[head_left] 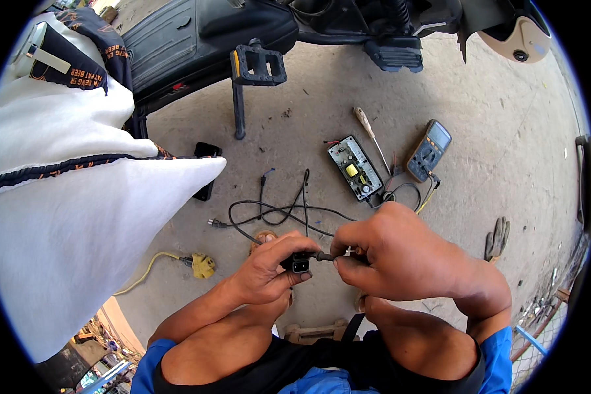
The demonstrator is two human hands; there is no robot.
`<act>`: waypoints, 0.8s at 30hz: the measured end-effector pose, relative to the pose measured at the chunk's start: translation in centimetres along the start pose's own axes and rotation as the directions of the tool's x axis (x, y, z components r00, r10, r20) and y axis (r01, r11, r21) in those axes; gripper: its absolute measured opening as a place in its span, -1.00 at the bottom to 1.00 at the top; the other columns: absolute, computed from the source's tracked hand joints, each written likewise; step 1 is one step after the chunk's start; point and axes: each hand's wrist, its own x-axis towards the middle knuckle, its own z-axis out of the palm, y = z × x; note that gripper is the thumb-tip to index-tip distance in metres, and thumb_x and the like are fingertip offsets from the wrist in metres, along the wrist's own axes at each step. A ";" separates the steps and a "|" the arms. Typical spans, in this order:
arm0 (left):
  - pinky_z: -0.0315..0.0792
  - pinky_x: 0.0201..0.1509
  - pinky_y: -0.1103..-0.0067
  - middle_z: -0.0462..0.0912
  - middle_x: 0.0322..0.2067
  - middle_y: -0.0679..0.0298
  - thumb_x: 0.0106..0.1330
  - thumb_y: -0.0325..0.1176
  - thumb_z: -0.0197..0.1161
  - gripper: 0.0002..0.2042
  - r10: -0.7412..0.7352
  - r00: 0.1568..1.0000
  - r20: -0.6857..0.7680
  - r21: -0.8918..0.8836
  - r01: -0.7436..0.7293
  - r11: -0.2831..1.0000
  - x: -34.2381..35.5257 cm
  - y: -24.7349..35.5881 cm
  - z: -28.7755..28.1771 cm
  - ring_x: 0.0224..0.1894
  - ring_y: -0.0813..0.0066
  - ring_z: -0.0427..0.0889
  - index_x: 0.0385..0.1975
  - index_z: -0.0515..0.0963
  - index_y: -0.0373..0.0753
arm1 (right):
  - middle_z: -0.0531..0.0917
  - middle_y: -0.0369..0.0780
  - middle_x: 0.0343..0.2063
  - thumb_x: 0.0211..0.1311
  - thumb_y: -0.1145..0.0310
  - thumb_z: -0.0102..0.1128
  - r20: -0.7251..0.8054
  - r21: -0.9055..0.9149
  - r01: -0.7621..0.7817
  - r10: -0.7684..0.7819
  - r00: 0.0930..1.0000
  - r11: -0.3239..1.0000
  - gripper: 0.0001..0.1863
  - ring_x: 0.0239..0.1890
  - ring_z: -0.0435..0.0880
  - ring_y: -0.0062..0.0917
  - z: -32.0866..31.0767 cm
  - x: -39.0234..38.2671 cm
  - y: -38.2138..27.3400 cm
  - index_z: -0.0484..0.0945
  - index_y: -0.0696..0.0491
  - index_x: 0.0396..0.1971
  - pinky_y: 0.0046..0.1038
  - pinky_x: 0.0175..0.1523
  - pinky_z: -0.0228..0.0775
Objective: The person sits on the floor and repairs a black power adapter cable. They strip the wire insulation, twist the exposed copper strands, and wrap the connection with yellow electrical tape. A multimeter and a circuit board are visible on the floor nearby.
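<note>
My left hand (pixel 269 268) pinches a small black connector plug (pixel 300 262) in front of my knees. My right hand (pixel 391 253) grips the black cable (pixel 324 257) where it enters that plug, fingertips almost touching the left ones. The rest of the black cable (pixel 276 213) loops on the concrete ground just beyond both hands. An open circuit board (pixel 355 168) in its case lies further out, with wires running back toward my right hand.
A multimeter (pixel 429 150) and a screwdriver (pixel 372 136) lie beside the board. A black case lid (pixel 207 169), a yellow plug (pixel 202 266) and a glove (pixel 497 239) are on the ground. A vehicle with a pedal (pixel 259 64) stands ahead; a person in white cloth (pixel 79 217) is at left.
</note>
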 end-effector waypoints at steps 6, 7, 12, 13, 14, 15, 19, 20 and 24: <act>0.51 0.05 0.45 0.55 -0.09 0.12 0.24 -0.64 0.36 -0.51 -0.052 0.999 -0.002 -0.182 0.051 0.982 -0.4 -0.2 0.4 -0.03 0.33 0.64 0.17 0.39 -0.29 | 0.63 -0.01 -0.60 0.03 0.37 0.25 0.109 -0.010 -0.028 0.029 0.994 1.000 -0.83 -0.36 0.67 0.00 -1.9 1.8 0.0 0.64 0.17 -0.59 -0.09 -0.19 0.51; 0.51 0.10 0.44 0.55 -0.07 0.11 0.24 -0.64 0.35 -0.51 -0.041 0.999 -0.006 -0.215 0.039 0.976 -0.5 -0.5 0.5 0.02 0.32 0.64 0.17 0.38 -0.28 | 0.64 -0.01 -0.59 0.03 0.37 0.25 0.126 -0.004 -0.028 0.029 0.992 1.000 -0.83 -0.35 0.67 -0.01 -2.1 2.0 -0.1 0.64 0.17 -0.59 -0.09 -0.18 0.51; 0.48 0.17 0.40 0.57 0.00 0.06 0.24 -0.67 0.33 -0.52 0.080 0.995 -0.059 -0.326 -0.095 0.941 -0.5 -1.4 0.8 0.10 0.29 0.62 0.15 0.39 -0.26 | 0.64 -0.01 -0.59 0.04 0.35 0.27 0.154 0.024 -0.023 0.019 0.988 0.999 -0.81 -0.34 0.67 -0.02 -2.5 2.6 0.2 0.64 0.18 -0.59 -0.11 -0.18 0.50; 0.47 0.19 0.39 0.57 0.03 0.06 0.23 -0.67 0.33 -0.53 0.084 0.995 -0.056 -0.338 -0.098 0.936 -0.5 -1.3 0.8 0.12 0.28 0.61 0.13 0.41 -0.25 | 0.63 -0.01 -0.60 0.04 0.35 0.27 0.157 0.029 -0.023 0.018 0.987 0.999 -0.80 -0.34 0.67 -0.02 -2.6 2.6 0.3 0.64 0.18 -0.60 -0.11 -0.18 0.49; 0.46 0.21 0.39 0.57 0.05 0.06 0.23 -0.68 0.33 -0.55 0.087 0.995 -0.054 -0.348 -0.100 0.932 -0.4 -1.1 0.7 0.13 0.28 0.60 0.11 0.43 -0.25 | 0.63 -0.01 -0.61 0.05 0.35 0.27 0.159 0.035 -0.020 0.014 0.987 0.999 -0.80 -0.35 0.66 -0.02 -2.6 2.6 0.4 0.63 0.18 -0.60 -0.11 -0.19 0.49; 0.45 0.22 0.38 0.57 0.08 0.06 0.22 -0.67 0.34 -0.57 0.095 0.995 -0.029 -0.306 -0.099 0.947 -0.4 -1.0 0.4 0.15 0.27 0.59 0.09 0.45 -0.26 | 0.62 -0.01 -0.62 0.05 0.34 0.28 0.162 0.041 -0.017 0.010 0.987 0.999 -0.80 -0.36 0.66 -0.02 -2.6 2.6 0.4 0.63 0.18 -0.60 -0.11 -0.19 0.49; 0.41 0.28 0.37 0.57 0.15 0.08 0.20 -0.67 0.34 -0.63 0.086 0.996 0.017 -0.247 -0.079 0.966 -0.2 -0.3 -0.1 0.21 0.24 0.55 0.01 0.53 -0.28 | 0.60 0.00 -0.64 0.06 0.35 0.27 0.167 0.079 0.008 -0.021 0.986 0.997 -0.79 -0.40 0.65 -0.02 -2.5 2.7 0.8 0.62 0.19 -0.60 -0.13 -0.24 0.47; 0.40 0.30 0.37 0.57 0.16 0.08 0.20 -0.67 0.33 -0.65 0.074 0.997 0.015 -0.259 -0.068 0.963 -0.2 -0.3 -0.1 0.22 0.23 0.54 0.00 0.55 -0.29 | 0.60 0.00 -0.64 0.06 0.35 0.27 0.173 0.091 0.006 -0.022 0.985 0.996 -0.79 -0.41 0.65 -0.02 -2.6 2.8 0.8 0.61 0.20 -0.60 -0.14 -0.25 0.46; 0.40 0.30 0.37 0.58 0.15 0.08 0.22 -0.66 0.32 -0.60 0.051 0.998 0.039 -0.273 -0.038 0.961 -0.2 -0.1 -0.3 0.24 0.24 0.53 0.07 0.54 -0.29 | 0.58 0.01 -0.64 0.06 0.37 0.27 0.199 0.132 -0.006 -0.020 0.980 0.991 -0.79 -0.44 0.63 -0.02 -2.6 3.2 1.3 0.60 0.22 -0.59 -0.16 -0.30 0.43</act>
